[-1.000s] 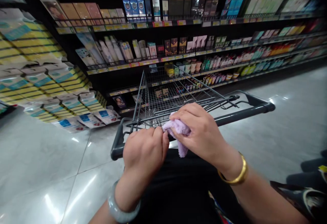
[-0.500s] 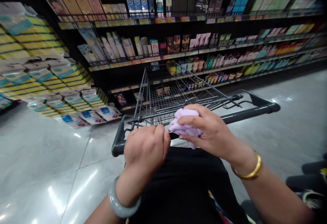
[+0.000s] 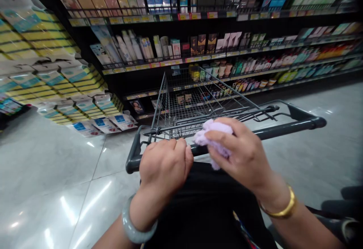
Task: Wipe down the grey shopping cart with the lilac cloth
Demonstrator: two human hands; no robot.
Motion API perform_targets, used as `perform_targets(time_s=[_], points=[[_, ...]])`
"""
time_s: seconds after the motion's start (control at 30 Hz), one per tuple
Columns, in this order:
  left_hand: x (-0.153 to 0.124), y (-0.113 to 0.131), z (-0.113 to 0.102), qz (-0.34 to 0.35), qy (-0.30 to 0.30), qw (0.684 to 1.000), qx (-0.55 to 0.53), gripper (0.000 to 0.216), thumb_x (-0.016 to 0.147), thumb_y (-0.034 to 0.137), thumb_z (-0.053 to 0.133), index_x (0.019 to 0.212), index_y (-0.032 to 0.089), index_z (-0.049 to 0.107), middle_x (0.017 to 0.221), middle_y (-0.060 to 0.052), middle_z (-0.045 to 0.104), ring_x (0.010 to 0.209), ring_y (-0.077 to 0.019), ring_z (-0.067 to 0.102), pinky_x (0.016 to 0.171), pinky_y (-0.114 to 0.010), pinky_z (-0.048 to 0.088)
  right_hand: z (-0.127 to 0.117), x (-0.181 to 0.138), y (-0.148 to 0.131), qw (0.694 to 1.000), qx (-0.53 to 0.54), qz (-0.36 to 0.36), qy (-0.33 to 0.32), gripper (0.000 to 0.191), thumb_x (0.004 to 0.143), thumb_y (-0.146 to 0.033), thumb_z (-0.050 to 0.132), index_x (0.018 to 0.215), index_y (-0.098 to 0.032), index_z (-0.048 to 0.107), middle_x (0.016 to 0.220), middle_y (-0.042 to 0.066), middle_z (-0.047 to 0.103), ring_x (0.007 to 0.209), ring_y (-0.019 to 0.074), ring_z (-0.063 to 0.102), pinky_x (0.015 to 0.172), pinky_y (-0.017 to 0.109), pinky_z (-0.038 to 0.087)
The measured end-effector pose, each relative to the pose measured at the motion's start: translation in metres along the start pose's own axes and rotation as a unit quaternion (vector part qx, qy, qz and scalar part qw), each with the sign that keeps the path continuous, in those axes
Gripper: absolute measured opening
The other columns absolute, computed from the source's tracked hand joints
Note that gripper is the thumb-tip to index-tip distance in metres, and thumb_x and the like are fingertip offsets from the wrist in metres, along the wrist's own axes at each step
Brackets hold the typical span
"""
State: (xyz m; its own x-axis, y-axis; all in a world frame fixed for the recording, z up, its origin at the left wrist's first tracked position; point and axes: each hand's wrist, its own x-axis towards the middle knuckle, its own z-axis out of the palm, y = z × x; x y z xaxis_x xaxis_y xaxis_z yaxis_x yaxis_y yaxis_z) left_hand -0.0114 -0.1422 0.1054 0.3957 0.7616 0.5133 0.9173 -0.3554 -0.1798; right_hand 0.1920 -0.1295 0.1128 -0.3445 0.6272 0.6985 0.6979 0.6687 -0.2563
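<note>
A grey metal shopping cart (image 3: 193, 107) stands in front of me, its dark handlebar (image 3: 286, 128) crossing the view. My left hand (image 3: 166, 164) is wrapped round the left part of that bar, its fingers closed. In my right hand (image 3: 241, 150) is a crumpled lilac cloth (image 3: 217, 133), bunched between thumb and fingers. The cloth lies over the bar just right of my left hand; the palm side and some of the fingertips are hidden. Inside the cart's wire basket I see no goods.
Shelves (image 3: 204, 54) of boxes, bottles and tubes run along the far side. To the left, yellow striped packs (image 3: 53, 78) are stacked on the shiny tiled floor (image 3: 42, 169). Dark shapes, partly blurred, show at the lower right (image 3: 337, 207).
My right hand with the lilac cloth has slid a little to the right along the handlebar. My left hand keeps its grip. The whole view has shifted slightly.
</note>
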Motion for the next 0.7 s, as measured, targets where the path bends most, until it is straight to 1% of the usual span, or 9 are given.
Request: perform_targets(time_s=[0.07,0.13,0.23,0.33,0.4,0.47,0.53,0.63,0.7], points=[[0.001,0.002,-0.001,-0.004,0.002,1.0,0.005,0.025,0.092,0.034,0.045,0.075,0.022,0.059,0.063,-0.002,0.058,0.063,-0.0215,0.056,0.063,-0.036,0.029,-0.005,0.006,0.01,0.998,-0.04,0.054,-0.021,0.024,0.083,-0.022,0.063,0.106,-0.025,0.069,0.117,0.008,0.061,0.105,0.0247,0.059,0.091,0.042,0.05],[0.001,0.002,-0.001,-0.006,0.002,1.0,0.004,0.026,0.092,0.035,0.044,0.076,0.022,0.059,0.064,-0.002,0.058,0.063,-0.0215,0.055,0.064,-0.036,0.029,-0.005,0.013,0.01,0.995,-0.043,0.067,-0.057,0.023,0.082,-0.021,0.062,0.103,-0.026,0.07,0.114,0.007,0.063,0.101,0.0243,0.06,0.089,0.041,0.051],[0.001,0.0,0.0,-0.004,-0.004,1.0,-0.001,0.027,0.093,0.035,0.043,0.076,0.022,0.059,0.064,-0.003,0.059,0.062,-0.0217,0.055,0.063,-0.036,0.029,0.004,0.02,-0.004,0.996,-0.003,0.023,-0.081,0.026,0.08,-0.02,0.062,0.104,-0.028,0.071,0.12,0.007,0.062,0.106,0.0247,0.058,0.093,0.042,0.049],[0.0,-0.002,-0.001,0.008,-0.009,1.0,-0.012,0.026,0.091,0.037,0.043,0.076,0.022,0.058,0.066,-0.003,0.059,0.063,-0.0222,0.055,0.064,-0.037,0.03,0.013,0.016,-0.016,0.996,0.053,-0.039,-0.057,0.027,0.08,-0.019,0.062,0.104,-0.028,0.07,0.124,0.006,0.06,0.111,0.024,0.057,0.095,0.043,0.048],[0.0,-0.002,-0.002,0.013,-0.011,1.0,-0.015,0.023,0.089,0.036,0.045,0.076,0.022,0.058,0.067,-0.003,0.06,0.064,-0.0223,0.055,0.065,-0.037,0.031,0.013,0.008,-0.015,0.994,0.082,-0.06,-0.03,0.025,0.079,-0.017,0.062,0.099,-0.028,0.07,0.122,0.005,0.06,0.109,0.0231,0.057,0.093,0.042,0.05],[-0.001,0.0,-0.002,0.011,-0.013,1.0,-0.015,0.02,0.088,0.034,0.045,0.077,0.023,0.058,0.067,-0.002,0.06,0.065,-0.0222,0.056,0.065,-0.037,0.032,0.01,0.001,-0.01,0.996,0.076,-0.044,-0.002,0.023,0.077,-0.015,0.062,0.095,-0.027,0.07,0.12,0.005,0.06,0.107,0.0231,0.059,0.091,0.042,0.051],[-0.001,0.002,-0.002,0.004,-0.011,1.0,-0.016,0.019,0.087,0.032,0.045,0.076,0.023,0.058,0.066,-0.001,0.06,0.065,-0.0221,0.056,0.065,-0.037,0.032,0.006,0.0,-0.005,0.999,0.03,-0.001,0.013,0.023,0.076,-0.013,0.062,0.093,-0.025,0.071,0.119,0.007,0.06,0.106,0.0244,0.059,0.09,0.043,0.051],[-0.001,0.005,0.0,-0.009,-0.003,1.0,-0.013,0.019,0.086,0.032,0.046,0.073,0.023,0.057,0.063,-0.001,0.058,0.064,-0.0221,0.057,0.065,-0.037,0.032,0.007,0.007,-0.007,0.997,-0.048,0.052,0.004,0.021,0.077,-0.014,0.062,0.092,-0.024,0.071,0.116,0.008,0.062,0.105,0.0269,0.058,0.092,0.045,0.049],[0.0,0.004,0.0,-0.011,0.004,1.0,-0.007,0.019,0.087,0.03,0.046,0.073,0.023,0.057,0.063,-0.001,0.058,0.063,-0.022,0.057,0.064,-0.037,0.032,0.012,0.013,-0.014,0.996,-0.06,0.063,-0.01,0.02,0.078,-0.015,0.062,0.093,-0.024,0.07,0.116,0.009,0.062,0.106,0.0277,0.057,0.092,0.046,0.049]])
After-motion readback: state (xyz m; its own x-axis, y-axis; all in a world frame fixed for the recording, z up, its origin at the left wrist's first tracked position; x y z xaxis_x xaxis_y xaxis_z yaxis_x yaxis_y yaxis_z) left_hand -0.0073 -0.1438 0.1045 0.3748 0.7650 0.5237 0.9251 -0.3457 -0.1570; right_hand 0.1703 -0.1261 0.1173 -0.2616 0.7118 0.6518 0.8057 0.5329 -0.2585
